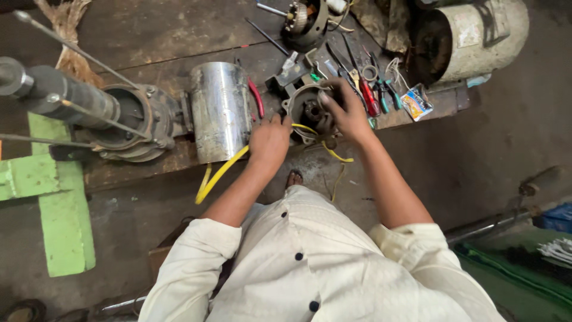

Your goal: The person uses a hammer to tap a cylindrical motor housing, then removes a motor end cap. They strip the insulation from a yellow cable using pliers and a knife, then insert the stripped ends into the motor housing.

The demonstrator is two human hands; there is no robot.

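Green-painted metal brackets (44,197) at the far left, below the dark wooden worktop (155,36). On the worktop's left end, a dark pump body (128,122) with long thin rods (71,50) crossing over it; dry fibre bundle (68,30) behind, toward the back edge. Just right of the pump, a shiny steel cylinder (220,110), lying near the front edge, a red-handled tool (257,98) beside it. Yellow cable (220,173) running from under the cylinder down over the front edge. Left hand (269,140) at the front edge, knuckles up, fingers curled down against the grey motor end housing (307,110); how firmly closed, cannot tell. Housing at the worktop's front edge, middle, round bore facing up, thin yellow wires (330,154) trailing from it over the edge. Right hand (345,110) wrapped over the housing's right rim, fingers bent around it in a grasp. Behind, another motor part (307,21) near the back edge. Right of the hands, pliers and screwdrivers (372,89) scattered, a small colourful packet (416,102) at the worktop's right front corner, a large pale motor drum (471,36) beyond.
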